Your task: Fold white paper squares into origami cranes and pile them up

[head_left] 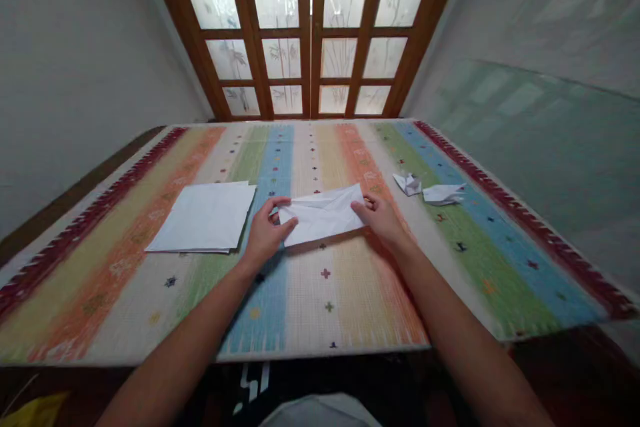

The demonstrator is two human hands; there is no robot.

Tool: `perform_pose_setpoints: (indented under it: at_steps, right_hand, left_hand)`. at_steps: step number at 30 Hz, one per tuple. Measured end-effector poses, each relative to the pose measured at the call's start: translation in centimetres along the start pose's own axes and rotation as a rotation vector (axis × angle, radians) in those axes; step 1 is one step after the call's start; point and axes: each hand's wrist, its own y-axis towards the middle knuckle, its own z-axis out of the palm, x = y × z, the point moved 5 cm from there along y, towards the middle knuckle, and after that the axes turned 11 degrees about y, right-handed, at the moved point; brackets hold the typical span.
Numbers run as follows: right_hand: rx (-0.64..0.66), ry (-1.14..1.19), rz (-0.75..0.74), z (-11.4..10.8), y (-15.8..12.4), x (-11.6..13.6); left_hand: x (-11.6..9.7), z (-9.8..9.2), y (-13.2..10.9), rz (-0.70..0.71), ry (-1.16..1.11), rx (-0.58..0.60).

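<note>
Currently my remote feed from the head camera looks down on a table draped in a striped woven cover (320,293), with both of the wearer's hands near the middle of the frame. The left hand (265,230) is clamped on the left end of a folded white paper (320,215), its fingers curled over the upper edge. The right hand (380,220) is against the paper's right end with its fingertips (361,208) on it, but from this angle I cannot tell whether it is pinching or only touching. The hands stand apart, and the paper spans the gap between them, just above the cover and slanting upward toward the right of the frame. Just left of the left hand, at center left, lies a stack of white paper sheets (203,217). Toward the right, two small folded paper pieces (407,183) (443,194) sit close together on the cover, though I can't make out their exact shapes. Wooden-framed frosted glass doors (310,33) fill the top center beyond the far edge of the table. In the lower left corner, a yellow item (35,411) is too cut off to identify.
</note>
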Motion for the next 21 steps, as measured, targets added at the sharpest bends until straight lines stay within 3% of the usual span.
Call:
perform_pose_setpoints:
  at_steps: [5,9,14,18,21]
  right_hand:
    - [-0.059,-0.045,-0.038,-0.6,0.3,-0.6]
    - [-0.081,0.028,-0.032,-0.2,0.2,-0.8]
    - [0.092,0.154,0.143,1.8,-0.8,-1.5]
    - [0.265,0.234,0.333,2.9,-1.8,-2.0]
    - [0.332,0.209,0.346,2.3,-2.0,-1.4]
  left_hand:
    - [1.0,-0.5,0.3,0.015,0.129,-0.09]
    - [-0.9,0.0,-0.6,0.289,0.499,-0.085]
    - [-2.2,2.8,-2.2,0.467,0.539,0.176]
    - [-1.4,3.6,-2.2,0.443,0.597,0.196]
    - [-0.7,3.2,-1.7,0.379,0.652,0.193]
